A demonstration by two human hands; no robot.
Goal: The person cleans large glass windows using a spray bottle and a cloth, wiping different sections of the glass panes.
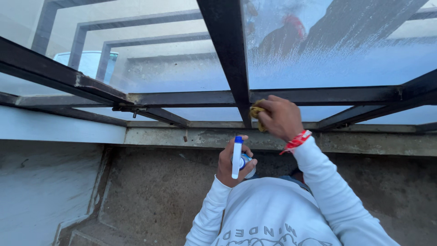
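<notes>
My right hand (280, 117) presses a crumpled yellow cloth (256, 112) against the dark metal window frame (227, 59), near where its upright bar meets the lower crossbar. A red thread band circles that wrist. My left hand (230, 164) grips a spray bottle (237, 157) with a white and blue nozzle, held close to my chest below the sill. The glass pane (337, 50) to the right of the upright bar is smeared with whitish film and shows a dim reflection.
A grey concrete sill (182, 135) runs under the window. An open casement (68, 75) swings out at the left. Beneath the sill are a rough concrete wall (150, 191) and a paler plastered surface (41, 182).
</notes>
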